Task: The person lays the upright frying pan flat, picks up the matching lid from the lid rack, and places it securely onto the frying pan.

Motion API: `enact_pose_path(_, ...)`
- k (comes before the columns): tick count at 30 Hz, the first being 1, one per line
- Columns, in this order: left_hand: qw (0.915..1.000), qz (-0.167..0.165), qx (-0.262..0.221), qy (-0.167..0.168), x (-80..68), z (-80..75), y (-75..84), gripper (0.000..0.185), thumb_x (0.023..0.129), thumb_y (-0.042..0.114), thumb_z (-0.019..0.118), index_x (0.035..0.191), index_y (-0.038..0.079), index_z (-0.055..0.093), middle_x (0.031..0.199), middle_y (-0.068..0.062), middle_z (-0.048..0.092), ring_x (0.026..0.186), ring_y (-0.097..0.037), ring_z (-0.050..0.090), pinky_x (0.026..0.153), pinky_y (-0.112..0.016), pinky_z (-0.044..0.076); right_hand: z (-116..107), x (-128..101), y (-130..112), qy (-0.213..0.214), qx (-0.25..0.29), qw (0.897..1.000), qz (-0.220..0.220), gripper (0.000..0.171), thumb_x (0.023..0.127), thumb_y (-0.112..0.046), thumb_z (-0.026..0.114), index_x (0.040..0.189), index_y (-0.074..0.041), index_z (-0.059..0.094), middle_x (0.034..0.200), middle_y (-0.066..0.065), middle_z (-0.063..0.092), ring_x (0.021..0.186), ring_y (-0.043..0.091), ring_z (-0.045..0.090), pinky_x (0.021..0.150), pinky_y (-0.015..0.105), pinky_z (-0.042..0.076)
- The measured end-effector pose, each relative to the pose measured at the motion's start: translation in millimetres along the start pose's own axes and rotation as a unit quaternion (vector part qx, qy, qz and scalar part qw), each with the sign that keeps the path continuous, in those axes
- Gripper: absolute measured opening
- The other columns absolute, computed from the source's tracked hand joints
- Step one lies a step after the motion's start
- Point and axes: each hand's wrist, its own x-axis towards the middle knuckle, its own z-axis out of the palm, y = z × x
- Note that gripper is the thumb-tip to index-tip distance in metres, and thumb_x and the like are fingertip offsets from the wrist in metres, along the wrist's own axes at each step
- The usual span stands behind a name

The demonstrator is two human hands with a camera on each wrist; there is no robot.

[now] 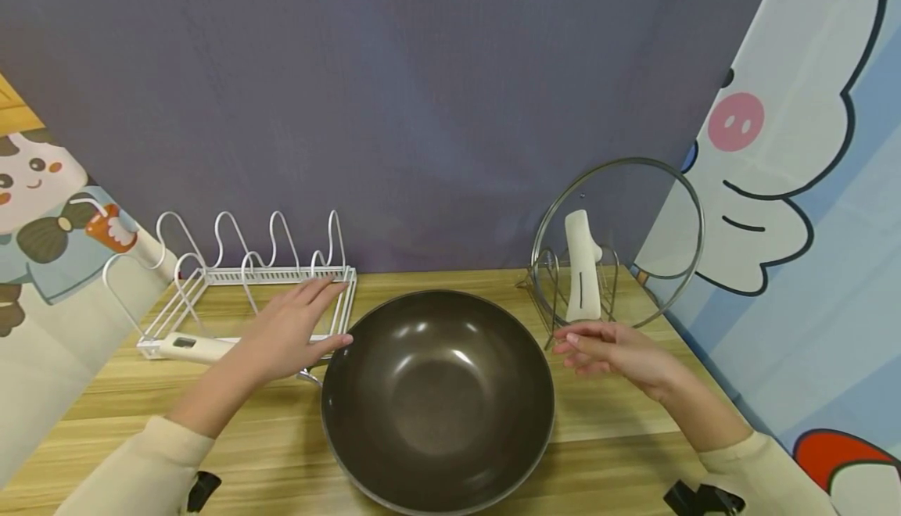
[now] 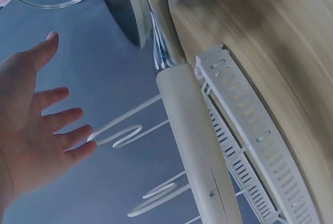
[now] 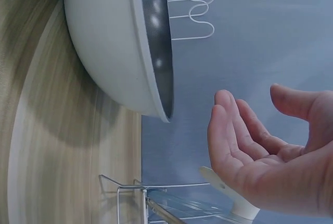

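A person's two bare hands hover over a wooden table, seen from above, against a grey-purple wall with cartoon panels at the left and right edges of the frame.

A large dark non-stick wok sits on the table in the lower centre. Its cream handle runs out to the left and lies across the front of a white wire rack in the middle left.

The left hand is spread flat, fingers straight and apart, above the point where the handle joins the wok; its fingertips reach almost to the rim. The left wrist view shows an open palm above the handle, gripping nothing.

The right hand floats just right of the wok's rim, fingers loosely extended and close together, palm turned up, holding nothing. Just behind it, in the middle right, a glass lid with a cream knob handle stands upright in a metal wire stand.

Judging from the pose, the wok rests free on the table and both hands are between grips. Lifting it would call for the left hand to drop and curl round the handle, while the right steadies the far rim.
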Motion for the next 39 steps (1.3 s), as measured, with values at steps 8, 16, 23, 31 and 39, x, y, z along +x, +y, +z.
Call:
enact_pose_path(8,0.9999,0.003,0.005,-0.011,12.1,2.9,8.5,0.076,0.088,0.05,0.062,0.148,0.011,0.036,0.151,-0.021,0.038,0.136,-0.045,0.039,0.111,-0.06,0.033,-2.6,-1.3,-4.4,0.004,-0.009,1.0,0.004,0.052,0.1,-0.029,0.05,0.137,0.007,0.043,0.113,-0.006,0.07,0.098,0.01,0.068,0.086,0.029,0.057)
enact_pose_path(16,0.9998,0.02,0.002,-0.003,28.9,2.9,20.1,0.075,0.088,0.049,0.062,0.147,0.01,0.037,0.148,-0.02,0.043,0.129,-0.044,0.048,0.108,-0.059,0.038,-3.6,-2.4,-7.1,0.009,-0.017,1.0,0.011,0.054,0.1,-0.03,0.051,0.137,0.008,0.042,0.122,0.01,0.067,0.099,0.01,0.068,0.087,0.03,0.057)
enact_pose_path(23,0.9992,0.025,-0.025,-0.021,37.4,1.0,27.3,0.075,0.088,0.05,0.061,0.148,0.011,0.036,0.147,-0.019,0.045,0.131,-0.043,0.047,0.109,-0.057,0.037,-3.4,-2.0,-8.2,0.009,-0.013,1.0,0.009,0.056,0.1,-0.03,0.051,0.139,0.009,0.039,0.117,0.001,0.069,0.099,0.01,0.068,0.088,0.03,0.057)
enact_pose_path(31,0.9983,0.037,-0.032,-0.032,48.0,-5.5,31.2,0.076,0.089,0.05,0.06,0.148,0.009,0.035,0.148,-0.02,0.043,0.132,-0.043,0.046,0.11,-0.057,0.037,-4.8,-2.5,-12.6,0.034,-0.025,0.999,0.009,0.057,0.1,-0.031,0.051,0.139,0.01,0.039,0.122,0.011,0.067,0.098,0.009,0.068,0.087,0.03,0.057)
enact_pose_path(39,0.9982,0.039,-0.025,-0.038,63.4,-11.1,33.1,0.077,0.089,0.051,0.06,0.148,0.008,0.036,0.147,-0.021,0.044,0.129,-0.043,0.049,0.108,-0.057,0.039,-7.2,0.1,-18.3,0.043,-0.028,0.999,0.001,0.058,0.1,-0.03,0.05,0.14,0.01,0.038,0.124,0.014,0.066,0.099,0.006,0.068,0.087,0.027,0.057)
